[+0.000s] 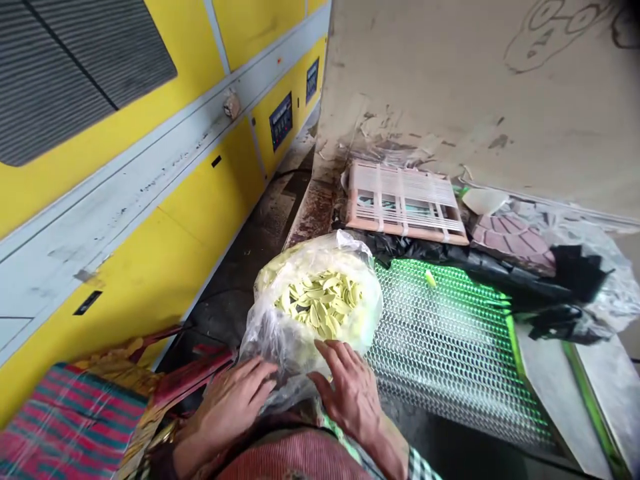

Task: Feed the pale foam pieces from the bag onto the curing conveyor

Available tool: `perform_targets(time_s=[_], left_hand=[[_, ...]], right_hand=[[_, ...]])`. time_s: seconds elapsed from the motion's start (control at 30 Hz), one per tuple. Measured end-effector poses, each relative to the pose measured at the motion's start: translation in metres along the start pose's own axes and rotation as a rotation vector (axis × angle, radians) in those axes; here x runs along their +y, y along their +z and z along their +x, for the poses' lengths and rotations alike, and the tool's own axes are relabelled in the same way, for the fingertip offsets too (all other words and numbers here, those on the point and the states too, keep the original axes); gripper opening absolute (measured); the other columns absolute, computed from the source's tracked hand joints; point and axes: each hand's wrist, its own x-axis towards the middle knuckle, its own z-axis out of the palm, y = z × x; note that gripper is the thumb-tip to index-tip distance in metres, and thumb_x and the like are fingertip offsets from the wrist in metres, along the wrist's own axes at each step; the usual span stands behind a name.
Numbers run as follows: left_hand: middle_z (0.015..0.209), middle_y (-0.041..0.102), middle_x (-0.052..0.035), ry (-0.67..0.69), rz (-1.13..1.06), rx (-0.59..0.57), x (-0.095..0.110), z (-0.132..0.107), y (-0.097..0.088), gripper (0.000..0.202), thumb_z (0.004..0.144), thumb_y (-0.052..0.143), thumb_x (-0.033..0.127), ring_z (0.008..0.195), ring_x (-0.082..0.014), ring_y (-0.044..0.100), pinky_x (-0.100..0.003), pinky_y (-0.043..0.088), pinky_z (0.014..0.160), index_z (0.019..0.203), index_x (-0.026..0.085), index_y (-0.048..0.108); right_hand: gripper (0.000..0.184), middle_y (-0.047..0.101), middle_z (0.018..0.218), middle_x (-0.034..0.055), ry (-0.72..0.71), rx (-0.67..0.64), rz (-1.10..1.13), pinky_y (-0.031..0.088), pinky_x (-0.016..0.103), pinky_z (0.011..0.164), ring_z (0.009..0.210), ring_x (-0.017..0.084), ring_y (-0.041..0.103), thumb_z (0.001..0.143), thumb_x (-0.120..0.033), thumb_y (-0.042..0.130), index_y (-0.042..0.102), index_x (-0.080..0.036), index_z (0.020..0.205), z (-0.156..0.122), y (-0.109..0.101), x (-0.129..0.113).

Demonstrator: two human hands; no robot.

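A transparent plastic bag (267, 337) sits open at the near edge of a metal mesh belt, packed with pale yellow-green leaf-shaped pieces (320, 303). My left hand (230, 400) curls around the gathered plastic at the bag's near side. My right hand (347, 393) rests on the bag's front with its fingers spread, close to the pieces. One loose yellow piece (430, 279) lies on the mesh to the right of the bag.
The metal mesh belt (450, 353) glows green on the right. A yellow machine (150, 200) with dark control panels (281, 121) runs along the left. Beyond the belt lie black plastic sheeting (500, 280) and a strapped wooden frame (405, 200). Striped cloth (70, 427) lies at lower left.
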Motion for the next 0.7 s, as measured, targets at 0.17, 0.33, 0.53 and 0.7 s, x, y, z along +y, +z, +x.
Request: perform_targets(time_s=[0.17, 0.33, 0.53, 0.7], left_hand=[[0.106, 0.078, -0.0063, -0.137, -0.329, -0.008, -0.004, 0.001, 0.02, 0.028, 0.1, 0.049, 0.036, 0.099, -0.0233, 0.073, -0.032, 0.052, 0.088, 0.118, 0.023, 0.066], [0.117, 0.076, -0.0097, -0.057, -0.492, 0.156, -0.012, -0.008, 0.042, 0.032, 0.097, 0.055, 0.037, 0.105, -0.0241, 0.071, -0.035, 0.051, 0.098, 0.122, 0.023, 0.068], [0.135, 0.069, -0.0116, -0.213, -1.196, -0.048, 0.008, 0.003, 0.028, 0.048, 0.096, 0.063, 0.054, 0.124, -0.0274, 0.065, -0.04, 0.049, 0.108, 0.132, 0.023, 0.065], [0.126, 0.072, -0.0128, -0.316, -1.79, -0.205, 0.03, 0.034, 0.014, 0.059, 0.087, 0.074, 0.062, 0.114, -0.0259, 0.068, -0.036, 0.054, 0.097, 0.125, 0.017, 0.068]], right_hand=[[0.028, 0.068, 0.101, 0.0096, 0.083, 0.019, -0.206, 0.047, 0.04, 0.073, 0.089, 0.029, 0.062, 0.088, -0.017, 0.066, 0.062, -0.024, 0.116, 0.014, 0.042, -0.009], [0.011, 0.065, 0.087, 0.0061, 0.124, 0.094, -0.111, 0.044, 0.037, 0.073, 0.08, 0.024, 0.061, 0.093, -0.013, 0.052, 0.056, -0.023, 0.09, 0.034, 0.041, 0.0], [0.008, 0.069, 0.085, 0.0027, 0.232, 0.221, 0.236, 0.046, 0.029, 0.065, 0.071, 0.018, 0.063, 0.102, -0.027, 0.05, 0.056, -0.022, 0.101, 0.061, -0.011, 0.006], [0.006, 0.063, 0.085, 0.0025, 0.003, 0.338, 0.183, 0.046, 0.029, 0.067, 0.073, 0.017, 0.059, 0.102, -0.018, 0.05, 0.055, -0.021, 0.1, 0.054, -0.022, -0.003]])
